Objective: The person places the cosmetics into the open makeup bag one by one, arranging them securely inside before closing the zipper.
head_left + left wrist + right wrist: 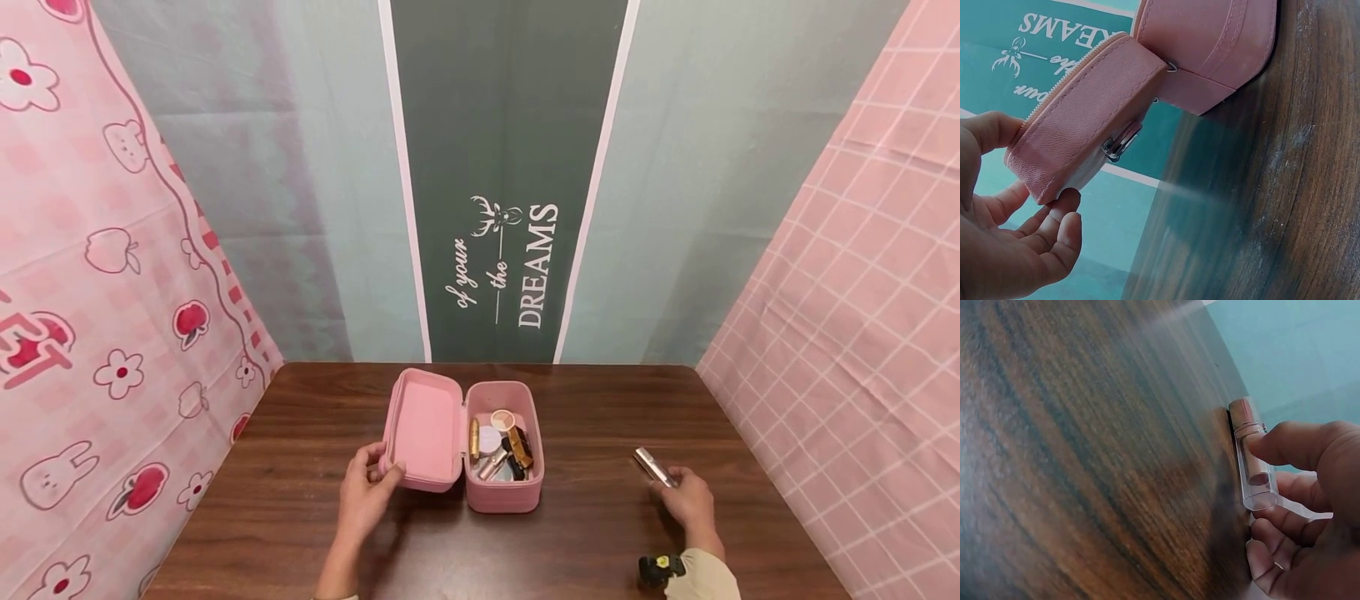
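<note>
A pink cosmetic case (503,498) stands on the table with its lid swung out to the left. My left hand (366,493) grips the outer edge of the lid (427,427), thumb on one side and fingers underneath; the left wrist view shows the lid's zipper (1072,81) and metal buckle (1121,142). Several cosmetics lie in the case, among them a round compact (502,420), a gold tube (474,437) and a silvery tube (492,464). Off to the right, my right hand (686,498) pinches a lipstick (1252,456) with a clear cover, at the tabletop.
The brown wooden table (585,542) runs back to a green and grey-blue curtain (510,125) with white lettering. Pink patterned cloth (112,333) hangs at the left, pink checked cloth (847,292) at the right. A small black device (660,571) sits by my right wrist.
</note>
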### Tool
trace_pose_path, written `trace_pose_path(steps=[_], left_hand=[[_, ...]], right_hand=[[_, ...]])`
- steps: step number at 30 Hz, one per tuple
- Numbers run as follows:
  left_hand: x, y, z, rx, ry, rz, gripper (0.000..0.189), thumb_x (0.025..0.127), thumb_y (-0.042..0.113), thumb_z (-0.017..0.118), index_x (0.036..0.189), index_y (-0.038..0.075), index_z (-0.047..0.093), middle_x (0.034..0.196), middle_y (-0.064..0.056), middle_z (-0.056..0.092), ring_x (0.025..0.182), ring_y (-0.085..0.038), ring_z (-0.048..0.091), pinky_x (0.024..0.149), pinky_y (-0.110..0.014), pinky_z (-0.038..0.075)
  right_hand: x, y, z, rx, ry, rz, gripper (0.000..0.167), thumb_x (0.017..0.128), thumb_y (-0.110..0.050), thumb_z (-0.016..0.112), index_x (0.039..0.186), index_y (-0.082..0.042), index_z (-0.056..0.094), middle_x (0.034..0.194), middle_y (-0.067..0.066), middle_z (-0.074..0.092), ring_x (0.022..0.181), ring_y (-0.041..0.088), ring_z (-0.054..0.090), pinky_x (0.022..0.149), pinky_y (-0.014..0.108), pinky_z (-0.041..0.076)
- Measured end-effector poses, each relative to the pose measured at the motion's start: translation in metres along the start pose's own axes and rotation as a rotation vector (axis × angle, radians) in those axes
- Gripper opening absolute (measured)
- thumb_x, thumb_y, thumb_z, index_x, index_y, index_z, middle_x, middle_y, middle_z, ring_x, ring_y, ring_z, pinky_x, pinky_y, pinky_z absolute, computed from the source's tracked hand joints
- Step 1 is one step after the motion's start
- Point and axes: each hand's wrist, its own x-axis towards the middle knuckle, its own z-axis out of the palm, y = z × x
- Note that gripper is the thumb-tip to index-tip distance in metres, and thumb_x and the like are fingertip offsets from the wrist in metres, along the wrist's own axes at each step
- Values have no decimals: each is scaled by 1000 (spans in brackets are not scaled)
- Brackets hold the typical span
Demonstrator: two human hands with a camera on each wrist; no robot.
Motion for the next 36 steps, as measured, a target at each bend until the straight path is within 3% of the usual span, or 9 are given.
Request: trace_pose_path(steps=[8,22,36], left_hand=[[0,1,0,-7,-3,1,40,79,9,70,115,1,56,106,-15,56,80,-25,56,63,-26,47],[-2,4,0,5,3,0,41,78,10,71,115,0,55,107,-16,56,79,-21,55,64,-25,46],[-1,1,1,-3,16,1,40,77,7,70,114,1,56,105,-15,57,78,-24,57,63,-26,47]], right_hand=[[1,-5,-1,-87,-61,-49,35,76,-17,68,95,11,58,79,23,58,72,35,54,68,49,41],[5,-4,1,-69,-106,7,28,78,-16,67,94,6,59,75,12,57,70,30,52,65,46,40],[-6,-25,-6,-70,-51,8,34,80,-22,64,97,7,58,84,22,60,73,35,55,66,51,42]])
